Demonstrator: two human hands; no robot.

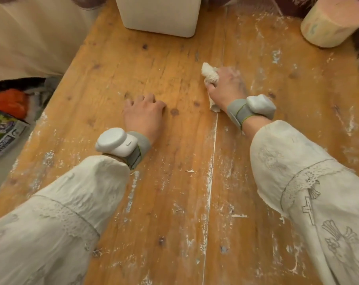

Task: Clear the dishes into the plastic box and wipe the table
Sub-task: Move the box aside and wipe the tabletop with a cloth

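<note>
Your right hand (226,85) was wrapped around a bunched white cloth (210,74), pressing it onto the table (174,182) a little past the middle, just beside the long seam between the boards. Your left hand (144,114) held nothing; it rested on the wood with fingers bent at the knuckles and tips on the surface, apparently bracing you. No dishes showed on the table, so the clearing looked done and the wiping was the step in hand. The white box (160,15) stood at the far edge, and a round pinkish block (332,23) sat at the far right corner. The main risk I judged was pushing the white smears into the seam, where the cloth could not reach them. Much of the near and right side was streaked white, and a cloth bunched that small would cover little per stroke, so patches could be missed. A long sweep toward the far edge could nudge the box or block, and your loose sleeves (298,171) could drag through the residue.
</note>
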